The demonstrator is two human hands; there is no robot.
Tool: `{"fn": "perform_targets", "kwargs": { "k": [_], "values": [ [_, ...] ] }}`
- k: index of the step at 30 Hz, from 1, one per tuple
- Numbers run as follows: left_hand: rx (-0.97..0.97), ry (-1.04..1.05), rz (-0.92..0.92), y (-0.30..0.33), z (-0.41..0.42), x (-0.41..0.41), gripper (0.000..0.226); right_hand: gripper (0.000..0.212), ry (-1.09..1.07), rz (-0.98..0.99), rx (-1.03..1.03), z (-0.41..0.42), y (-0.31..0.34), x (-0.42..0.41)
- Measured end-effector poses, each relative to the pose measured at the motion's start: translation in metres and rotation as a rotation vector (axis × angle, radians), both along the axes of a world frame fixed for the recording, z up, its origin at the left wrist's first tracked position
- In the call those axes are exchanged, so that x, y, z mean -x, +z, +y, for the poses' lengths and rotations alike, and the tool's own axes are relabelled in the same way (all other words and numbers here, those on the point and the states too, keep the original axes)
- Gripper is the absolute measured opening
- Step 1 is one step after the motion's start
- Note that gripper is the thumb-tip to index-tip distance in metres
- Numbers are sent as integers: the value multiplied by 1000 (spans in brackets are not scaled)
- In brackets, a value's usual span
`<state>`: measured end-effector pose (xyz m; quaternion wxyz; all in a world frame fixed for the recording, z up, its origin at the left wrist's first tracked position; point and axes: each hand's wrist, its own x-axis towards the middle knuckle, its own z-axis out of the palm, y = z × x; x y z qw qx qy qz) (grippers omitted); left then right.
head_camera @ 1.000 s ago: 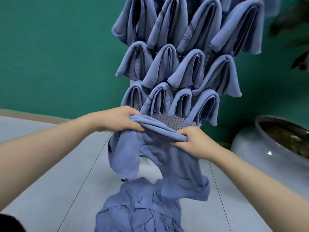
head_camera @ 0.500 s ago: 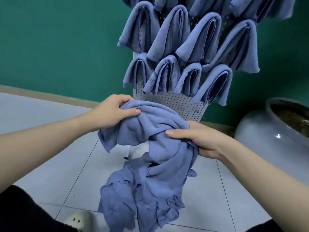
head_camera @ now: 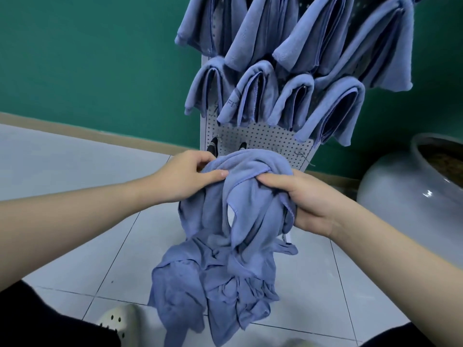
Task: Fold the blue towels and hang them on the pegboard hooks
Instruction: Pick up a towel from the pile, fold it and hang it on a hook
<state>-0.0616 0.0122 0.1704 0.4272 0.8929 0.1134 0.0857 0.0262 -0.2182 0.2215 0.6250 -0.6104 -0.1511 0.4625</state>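
I hold a crumpled blue towel [head_camera: 250, 191] in front of the bottom of the white pegboard [head_camera: 263, 139]. My left hand [head_camera: 190, 176] grips its upper left fold, thumb on top. My right hand [head_camera: 308, 199] grips the bunched right side. The towel's lower part hangs down onto a loose heap of blue towels [head_camera: 215, 286] on the floor. Several folded blue towels [head_camera: 253, 93] hang in rows on the board above. Two bare black hooks [head_camera: 214, 146] stick out just above my left hand.
A large grey glazed pot [head_camera: 411, 191] stands on the floor at the right. A green wall is behind the board. A white perforated shoe [head_camera: 120, 324] and dark trouser legs show at the bottom edge. The floor is pale tile.
Both hands have gathered the towel into a tighter bunch and brought it down toward the pegboard's lowest part. The view has tilted down, so the bare hooks and the shoe now show.
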Motion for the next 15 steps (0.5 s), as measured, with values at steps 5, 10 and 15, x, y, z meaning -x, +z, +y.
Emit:
{"fn": "perform_targets", "kwargs": {
  "k": [5,10,15],
  "values": [
    [-183,43,-60,5,-7,0,19,28,-211,39,-52,-1,3,-9],
    [91,-87,-32,21,-27,8,36,32,-306,53,-86,1,2,-16],
    [166,-232,-9,22,-41,10,66,36,-283,106,-117,3,0,-15]
  ]
}}
